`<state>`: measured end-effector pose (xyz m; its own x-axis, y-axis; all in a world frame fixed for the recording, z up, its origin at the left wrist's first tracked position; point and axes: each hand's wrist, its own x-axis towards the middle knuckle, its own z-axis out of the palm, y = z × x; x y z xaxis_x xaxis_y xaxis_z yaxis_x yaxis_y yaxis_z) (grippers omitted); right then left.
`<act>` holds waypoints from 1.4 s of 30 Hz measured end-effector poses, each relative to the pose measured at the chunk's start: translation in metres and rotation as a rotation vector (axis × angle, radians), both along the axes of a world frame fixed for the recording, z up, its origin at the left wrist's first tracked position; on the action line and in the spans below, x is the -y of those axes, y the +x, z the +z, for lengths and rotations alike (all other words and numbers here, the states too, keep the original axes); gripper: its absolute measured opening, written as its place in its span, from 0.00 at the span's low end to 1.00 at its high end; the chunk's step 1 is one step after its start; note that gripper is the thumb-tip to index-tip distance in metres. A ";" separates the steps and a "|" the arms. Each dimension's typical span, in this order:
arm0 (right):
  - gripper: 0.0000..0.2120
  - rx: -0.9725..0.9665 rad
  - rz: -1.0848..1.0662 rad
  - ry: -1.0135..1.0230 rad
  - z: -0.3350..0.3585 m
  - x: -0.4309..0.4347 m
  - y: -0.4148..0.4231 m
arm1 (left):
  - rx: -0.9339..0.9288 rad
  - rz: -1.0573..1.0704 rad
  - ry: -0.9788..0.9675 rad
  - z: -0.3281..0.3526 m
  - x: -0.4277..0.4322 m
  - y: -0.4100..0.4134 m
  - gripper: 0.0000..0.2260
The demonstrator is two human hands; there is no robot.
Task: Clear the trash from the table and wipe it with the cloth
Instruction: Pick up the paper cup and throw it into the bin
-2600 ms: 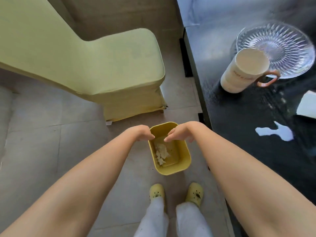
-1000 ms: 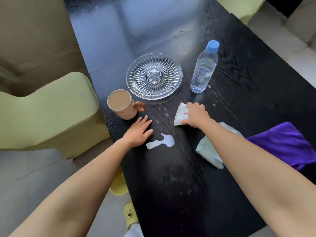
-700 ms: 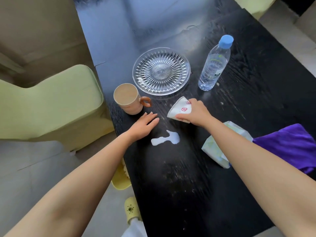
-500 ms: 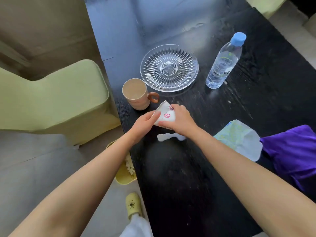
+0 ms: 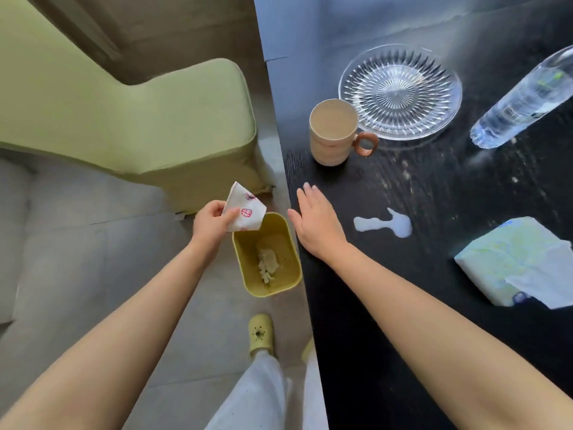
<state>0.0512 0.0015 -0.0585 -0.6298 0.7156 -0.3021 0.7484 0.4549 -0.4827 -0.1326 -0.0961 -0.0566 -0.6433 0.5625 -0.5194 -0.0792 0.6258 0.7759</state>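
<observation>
Head camera shows the left hand (image 5: 209, 226) pinching a flattened paper cup (image 5: 245, 212) just over the yellow bin (image 5: 245, 259) to drop it in, while the right hand (image 5: 316, 225) hovers flat, fingers spread and empty, over the black table (image 5: 387, 305).

Yellow bin (image 5: 266, 257), black table (image 5: 403, 305), white red-printed wrapper (image 5: 245, 212), beige mug (image 5: 333, 133)

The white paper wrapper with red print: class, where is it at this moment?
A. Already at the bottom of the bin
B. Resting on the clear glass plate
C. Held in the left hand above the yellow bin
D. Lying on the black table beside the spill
C: the left hand pinches the white paper wrapper with red print just over the rim of the yellow bin on the floor, while the right hand is open and empty.
</observation>
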 end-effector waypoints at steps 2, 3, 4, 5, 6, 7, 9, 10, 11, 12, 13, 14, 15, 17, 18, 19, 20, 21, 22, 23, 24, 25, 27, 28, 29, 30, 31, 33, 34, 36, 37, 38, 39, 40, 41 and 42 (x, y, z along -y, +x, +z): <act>0.29 0.152 0.055 0.115 -0.017 0.007 -0.010 | -0.002 0.067 -0.075 -0.026 0.017 -0.011 0.05; 0.29 0.213 0.065 0.169 -0.023 0.011 -0.013 | 0.014 0.085 -0.114 -0.039 0.024 -0.014 0.06; 0.29 0.251 0.064 0.217 -0.028 0.014 -0.015 | 0.030 0.096 -0.150 -0.055 0.030 -0.016 0.06; 0.29 0.277 0.057 0.255 -0.032 0.017 -0.016 | 0.042 0.097 -0.189 -0.069 0.035 -0.017 0.06; 0.29 0.291 0.048 0.290 -0.036 0.020 -0.017 | 0.053 0.094 -0.226 -0.085 0.039 -0.018 0.06; 0.29 0.298 0.041 0.323 -0.039 0.021 -0.018 | 0.062 0.086 -0.262 -0.098 0.041 -0.018 0.06; 0.29 0.302 0.032 0.354 -0.042 0.022 -0.019 | 0.068 0.067 -0.327 -0.124 0.042 -0.015 0.06; 0.29 0.297 0.029 0.354 -0.044 0.022 -0.020 | 0.063 0.054 -0.359 -0.136 0.042 -0.013 0.07; 0.29 0.280 0.024 0.354 -0.045 0.022 -0.019 | 0.060 0.038 -0.394 -0.146 0.041 -0.010 0.09; 0.29 0.258 0.013 0.363 -0.047 0.022 -0.019 | 0.055 0.024 -0.428 -0.158 0.041 -0.008 0.12; 0.29 0.236 0.000 0.379 -0.048 0.023 -0.018 | 0.047 0.014 -0.459 -0.168 0.040 -0.006 0.15; 0.29 0.221 -0.009 0.401 -0.050 0.023 -0.018 | 0.042 0.012 -0.480 -0.178 0.038 -0.005 0.16; 0.29 0.213 -0.013 0.423 -0.052 0.024 -0.018 | 0.040 0.012 -0.496 -0.189 0.037 -0.004 0.17; 0.28 0.192 -0.019 0.461 -0.058 0.024 -0.018 | 0.036 0.007 -0.523 -0.211 0.035 0.000 0.17; 0.29 0.179 -0.026 0.475 -0.058 0.024 -0.017 | 0.030 -0.003 -0.530 -0.219 0.034 0.002 0.17; 0.29 0.172 -0.031 0.487 -0.059 0.025 -0.017 | 0.022 -0.016 -0.530 -0.227 0.033 0.003 0.17; 0.29 0.169 -0.031 0.499 -0.061 0.024 -0.016 | 0.016 -0.031 -0.528 -0.235 0.031 0.004 0.18; 0.29 0.160 -0.032 0.511 -0.062 0.024 -0.016 | 0.012 -0.049 -0.526 -0.242 0.030 0.004 0.20; 0.29 0.149 -0.035 0.515 -0.063 0.025 -0.016 | 0.014 -0.070 -0.530 -0.248 0.030 0.003 0.22; 0.29 0.138 -0.038 0.514 -0.064 0.025 -0.016 | 0.020 -0.092 -0.539 -0.251 0.030 0.003 0.23; 0.29 0.130 -0.039 0.515 -0.065 0.025 -0.016 | 0.023 -0.118 -0.551 -0.253 0.031 0.002 0.23; 0.29 0.124 -0.039 0.515 -0.065 0.025 -0.016 | 0.017 -0.175 -0.569 -0.253 0.031 0.002 0.22; 0.29 0.117 -0.040 0.506 -0.064 0.024 -0.015 | 0.003 -0.400 -0.624 -0.246 0.032 0.004 0.21; 0.29 0.118 -0.041 0.497 -0.064 0.024 -0.015 | -0.007 -0.512 -0.646 -0.240 0.031 0.004 0.21; 0.29 0.119 -0.042 0.487 -0.063 0.024 -0.015 | -0.019 -0.590 -0.657 -0.233 0.031 0.005 0.21; 0.29 0.122 -0.041 0.477 -0.062 0.024 -0.015 | -0.026 -0.636 -0.659 -0.225 0.028 0.004 0.21; 0.29 0.127 -0.037 0.468 -0.061 0.024 -0.015 | -0.037 -0.665 -0.653 -0.216 0.025 0.004 0.21; 0.29 0.148 -0.021 0.436 -0.058 0.023 -0.016 | -0.058 -0.721 -0.643 -0.191 0.016 0.002 0.22; 0.29 0.162 -0.014 0.407 -0.055 0.022 -0.016 | -0.073 -0.751 -0.639 -0.177 0.010 0.001 0.22; 0.30 0.185 -0.004 0.343 -0.048 0.019 -0.015 | -0.123 -0.801 -0.624 -0.143 -0.005 -0.001 0.22; 0.30 0.193 0.006 0.314 -0.044 0.018 -0.014 | -0.153 -0.824 -0.614 -0.127 -0.012 -0.002 0.22; 0.30 0.200 0.021 0.284 -0.039 0.017 -0.013 | -0.179 -0.849 -0.597 -0.110 -0.019 -0.002 0.22; 0.30 0.198 0.036 0.251 -0.034 0.015 -0.012 | -0.208 -0.863 -0.571 -0.094 -0.026 -0.002 0.22; 0.29 0.185 0.042 0.213 -0.029 0.012 -0.011 | -0.233 -0.868 -0.544 -0.078 -0.033 -0.002 0.23; 0.29 0.171 0.043 0.179 -0.024 0.008 -0.011 | -0.254 -0.868 -0.515 -0.062 -0.041 -0.001 0.23; 0.28 0.168 0.052 0.149 -0.018 0.004 -0.010 | -0.263 -0.862 -0.492 -0.046 -0.049 0.001 0.23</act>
<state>0.0412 -0.0025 -0.0766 -0.6170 0.7278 -0.2994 0.7861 0.5519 -0.2783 -0.1317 -0.0466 -0.1022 -0.2479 0.6502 -0.7181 0.6839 0.6425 0.3457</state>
